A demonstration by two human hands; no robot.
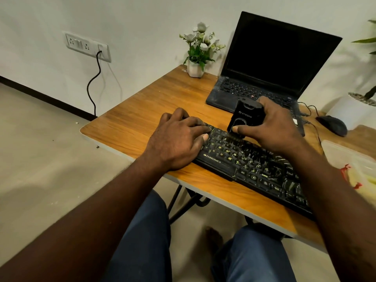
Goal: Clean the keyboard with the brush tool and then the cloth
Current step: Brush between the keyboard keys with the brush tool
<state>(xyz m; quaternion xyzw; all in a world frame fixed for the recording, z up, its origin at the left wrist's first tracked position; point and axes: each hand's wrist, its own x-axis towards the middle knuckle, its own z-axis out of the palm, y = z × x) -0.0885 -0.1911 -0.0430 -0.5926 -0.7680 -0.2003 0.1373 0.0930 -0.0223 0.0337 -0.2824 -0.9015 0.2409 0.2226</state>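
My right grip (272, 127) is clamped on the black brush tool (242, 117), thumb across its front face and fingers wrapped over the top and far side. I hold the tool upright, and its bristles touch the keys in the upper rows of the keyboard (254, 165), toward its left half. My left grip (177, 139) lies flat on the keyboard's left end with the fingers apart and relaxed, holding nothing, thumb resting on the keys.

The keyboard is black, streaked with yellowish marks, and sits slanted along the near edge of the wooden counter (132, 119). Behind it stands an open laptop (274, 58) with a dark screen. A small white pot of flowers (196, 67) sits at the counter's far corner, a black mouse (332, 125) lies to the right, and a clear plastic bag (350, 157) lies nearer on that side.
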